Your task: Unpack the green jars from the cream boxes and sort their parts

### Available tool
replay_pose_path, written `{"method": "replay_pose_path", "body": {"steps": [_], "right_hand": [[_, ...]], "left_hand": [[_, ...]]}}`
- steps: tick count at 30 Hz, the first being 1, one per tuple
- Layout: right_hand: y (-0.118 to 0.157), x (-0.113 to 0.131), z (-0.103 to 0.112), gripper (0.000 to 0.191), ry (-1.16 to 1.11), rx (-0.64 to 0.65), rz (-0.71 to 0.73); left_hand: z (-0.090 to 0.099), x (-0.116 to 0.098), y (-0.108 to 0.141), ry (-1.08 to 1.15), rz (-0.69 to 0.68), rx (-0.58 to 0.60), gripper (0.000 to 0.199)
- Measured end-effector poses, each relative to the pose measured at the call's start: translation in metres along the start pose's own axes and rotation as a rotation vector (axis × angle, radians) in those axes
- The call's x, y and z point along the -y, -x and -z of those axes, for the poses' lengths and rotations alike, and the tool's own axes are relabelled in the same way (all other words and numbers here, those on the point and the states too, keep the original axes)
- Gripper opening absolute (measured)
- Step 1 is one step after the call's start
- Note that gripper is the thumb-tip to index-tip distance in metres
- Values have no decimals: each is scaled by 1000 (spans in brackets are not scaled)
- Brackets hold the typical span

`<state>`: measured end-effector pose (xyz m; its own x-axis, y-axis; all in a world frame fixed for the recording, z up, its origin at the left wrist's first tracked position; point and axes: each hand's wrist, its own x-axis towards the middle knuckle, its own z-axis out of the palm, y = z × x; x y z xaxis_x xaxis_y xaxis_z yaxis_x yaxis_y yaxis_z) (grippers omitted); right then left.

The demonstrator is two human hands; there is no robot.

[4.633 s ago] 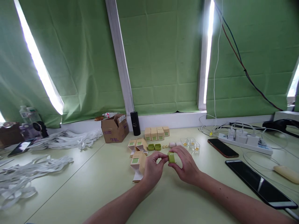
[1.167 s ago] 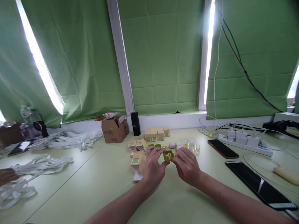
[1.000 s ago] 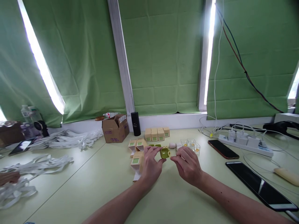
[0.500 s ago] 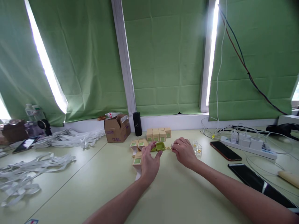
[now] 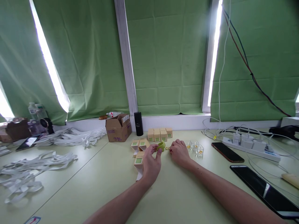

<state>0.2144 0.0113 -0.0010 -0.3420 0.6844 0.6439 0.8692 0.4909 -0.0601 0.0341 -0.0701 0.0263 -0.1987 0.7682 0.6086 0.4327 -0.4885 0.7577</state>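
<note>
My left hand (image 5: 151, 161) pinches a small green case (image 5: 161, 145) between thumb and fingers, holding it tilted just above the table. Small yellow pieces (image 5: 167, 148) lie between the case and my right hand (image 5: 179, 151). That hand rests low on the table with its fingers curled together; anything in them is hidden. Beside its wrist stand small clear containers (image 5: 199, 150) with yellow bits inside. Open small cardboard boxes with green windows (image 5: 138, 161) sit left of my left hand, partly covered by it. Behind the hands is a row of similar closed boxes (image 5: 157, 135).
A brown carton (image 5: 118, 129) and a black cylinder (image 5: 138, 123) stand at the back. White straps (image 5: 70, 137) spread over the left side. On the right lie a phone (image 5: 227, 152), a black tablet-like device (image 5: 261, 186) and a white power strip (image 5: 252, 147) with cables.
The green case, open with its hollow upward before, is now lifted and tilted in my left hand. My right hand has lowered slightly and moved clear of the clear containers.
</note>
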Motion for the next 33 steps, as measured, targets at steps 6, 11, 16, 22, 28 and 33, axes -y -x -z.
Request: {"method": "replay_pose_path", "body": {"steps": [6,11,16,22,28,33], "right_hand": [[7,1,33,22,-5,35,-22],[42,27,57,19,-144,337,-83],[67,42,61,19,-281,392,9],[66,39,61,21,-293,406,24],[66,40,64,20,-291,400,34],[65,42,66,18,-284,410,26]], "left_hand": [[-2,-6,-3,316,188,58,42],[-3,-11,-2,771,435,187,47],[-3,-12,-1,1031,559,224,40],[-2,-15,-2,1048,520,224,35],[9,-20,-19,552,237,121,27],[23,-29,-34,-228,-210,45,15]]}}
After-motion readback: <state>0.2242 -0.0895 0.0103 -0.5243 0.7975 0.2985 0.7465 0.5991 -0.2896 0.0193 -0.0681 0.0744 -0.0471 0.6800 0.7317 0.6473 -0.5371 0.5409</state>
